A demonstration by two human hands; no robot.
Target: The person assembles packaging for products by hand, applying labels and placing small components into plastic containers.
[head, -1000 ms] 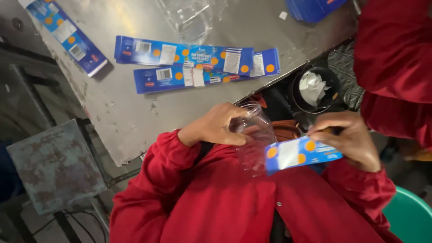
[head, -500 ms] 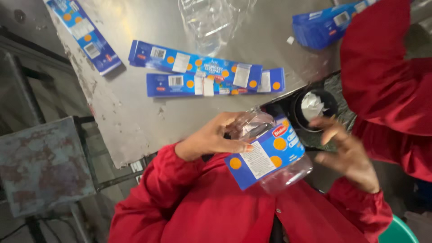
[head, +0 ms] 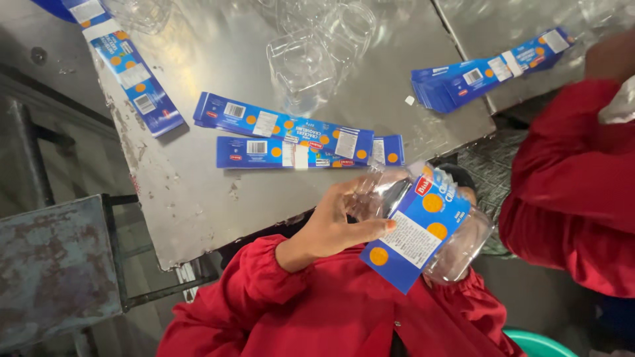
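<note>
My left hand [head: 331, 228] grips a clear plastic jar [head: 456, 248] lying on its side above my lap, thumb pressing the edge of a blue label with orange dots [head: 413, 228] wrapped round the jar. My right hand is hidden behind the jar; only its red cuff [head: 466, 287] shows beneath it. Flat blue labels [head: 284, 125] lie in two rows on the grey metal table [head: 198, 198] just beyond my left hand.
Several empty clear jars [head: 311, 59] stand at the table's far side. More blue labels lie at the far left [head: 132, 76] and in a stack at the right [head: 486, 69]. A co-worker's red sleeve [head: 569, 198] fills the right. A rusty blue metal stand [head: 53, 264] sits left.
The label went from my right hand onto the jar and now wraps it. My right hand has slipped out of sight behind the jar. The view shifted toward the table.
</note>
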